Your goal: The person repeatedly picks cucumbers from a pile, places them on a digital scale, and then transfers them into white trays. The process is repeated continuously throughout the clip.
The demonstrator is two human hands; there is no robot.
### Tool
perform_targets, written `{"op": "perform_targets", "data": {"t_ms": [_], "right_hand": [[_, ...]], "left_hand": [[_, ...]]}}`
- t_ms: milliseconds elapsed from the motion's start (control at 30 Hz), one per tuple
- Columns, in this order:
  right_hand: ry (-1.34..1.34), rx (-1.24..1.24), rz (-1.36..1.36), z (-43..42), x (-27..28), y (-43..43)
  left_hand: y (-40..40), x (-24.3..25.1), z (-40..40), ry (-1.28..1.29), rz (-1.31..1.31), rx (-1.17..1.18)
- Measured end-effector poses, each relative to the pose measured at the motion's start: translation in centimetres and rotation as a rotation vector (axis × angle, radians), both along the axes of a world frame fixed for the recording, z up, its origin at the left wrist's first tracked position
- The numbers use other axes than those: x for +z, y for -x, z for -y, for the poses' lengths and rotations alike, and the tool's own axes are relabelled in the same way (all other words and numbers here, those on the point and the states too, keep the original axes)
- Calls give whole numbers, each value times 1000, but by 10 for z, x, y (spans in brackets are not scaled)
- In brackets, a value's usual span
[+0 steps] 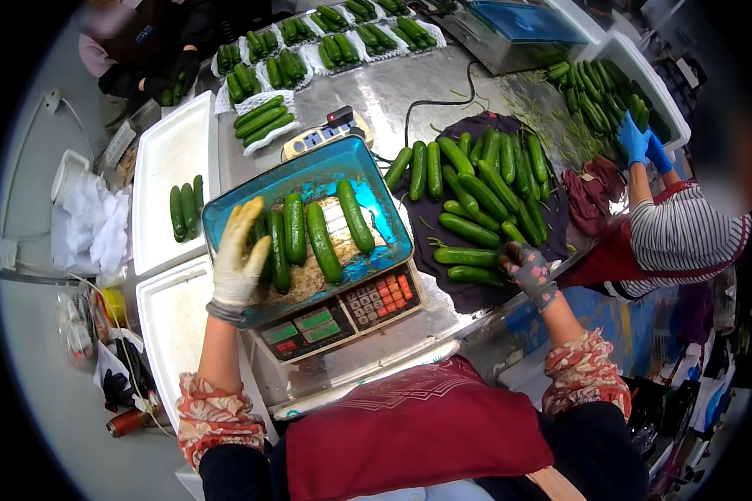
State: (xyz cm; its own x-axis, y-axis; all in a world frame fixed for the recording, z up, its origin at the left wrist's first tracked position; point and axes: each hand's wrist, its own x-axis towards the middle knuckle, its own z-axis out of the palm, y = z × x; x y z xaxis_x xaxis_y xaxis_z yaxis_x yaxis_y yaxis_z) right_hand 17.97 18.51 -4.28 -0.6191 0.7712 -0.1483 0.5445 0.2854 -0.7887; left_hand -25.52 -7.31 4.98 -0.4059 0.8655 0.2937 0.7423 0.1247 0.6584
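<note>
My left hand (241,257), in a pale glove with yellowed fingers, is over the left side of the blue tray (376,164) of a digital scale (376,300). Its thumb and fingers are apart, beside several cucumbers (294,228) lying in the tray; the palm side is hidden. My right hand (528,269), in a grey patterned glove, is at the right end of a cucumber (465,256) at the near edge of the cucumber pile, on a dark cloth (554,219). Its fingers are bent; whether they grip that cucumber cannot be told.
White foam trays (175,125) stand at left, one with several cucumbers. Netted cucumber packs (282,69) line the back. A power strip (326,134) sits behind the scale. At right, a co-worker's blue-gloved hands (639,141) reach into a cucumber-filled white bin (664,94). Another person is at upper left.
</note>
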Motion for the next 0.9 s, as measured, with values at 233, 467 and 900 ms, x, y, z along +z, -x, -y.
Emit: {"op": "perform_targets", "data": {"t_ms": [233, 467, 900], "right_hand": [[-295, 304, 530, 42, 21, 8], [691, 236, -90, 60, 50, 45], [577, 93, -425, 77, 63, 150]], "left_hand": [[-1, -4, 34, -71, 374, 226], [-7, 6, 4, -98, 103, 148], [-95, 44, -6, 202, -312, -61]]}}
